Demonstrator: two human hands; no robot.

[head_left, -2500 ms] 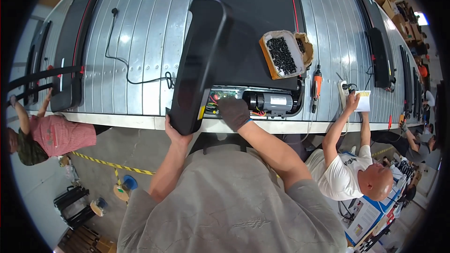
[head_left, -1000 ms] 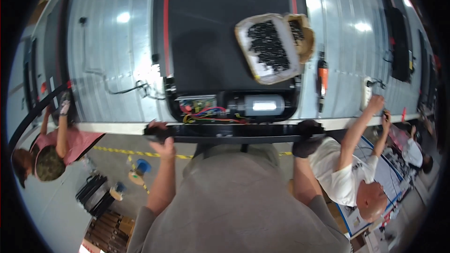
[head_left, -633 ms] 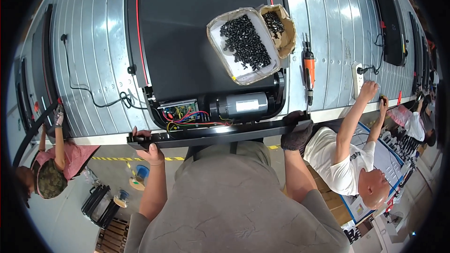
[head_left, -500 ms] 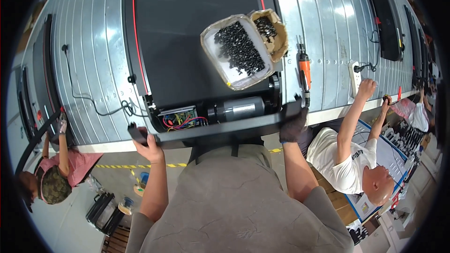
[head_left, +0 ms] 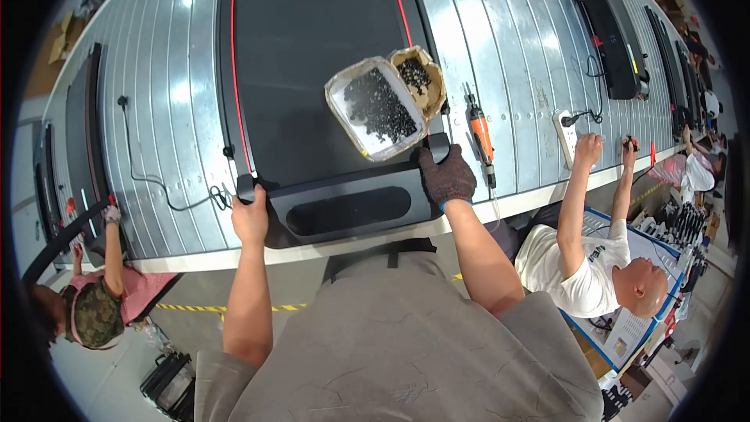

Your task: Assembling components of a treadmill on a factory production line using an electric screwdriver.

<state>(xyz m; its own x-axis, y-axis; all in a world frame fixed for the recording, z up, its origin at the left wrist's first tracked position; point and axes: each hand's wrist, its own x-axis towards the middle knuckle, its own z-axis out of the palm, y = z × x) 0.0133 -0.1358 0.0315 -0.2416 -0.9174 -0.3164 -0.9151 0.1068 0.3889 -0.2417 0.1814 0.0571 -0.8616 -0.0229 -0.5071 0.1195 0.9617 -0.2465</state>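
A dark plastic motor cover [head_left: 344, 187] with a black oval panel lies across the near end of a walking pad [head_left: 297, 55] with a black belt and red side lines. Bare, my left hand [head_left: 250, 219] grips the cover's left end, thumb at the raised black corner. My right hand [head_left: 449, 177], in a dark knitted glove, is closed around the right corner piece. The motor and the circuit board are hidden under the cover. Just beyond it, a tray of small black screws [head_left: 336, 101] rests on the belt beside a cut cardboard box [head_left: 431, 98] holding more small parts.
An orange electric screwdriver [head_left: 482, 137] lies right of the pad on the ribbed metal bench [head_left: 516, 55]. A white power strip [head_left: 565, 133] is farther right, near a co-worker in a white shirt [head_left: 562, 266]. Another co-worker [head_left: 98, 305] works at left. A black cable [head_left: 164, 187] lies on the left.
The cover has come down over the motor and circuit board, which were exposed before. Both my hands have moved with it, still holding its ends.
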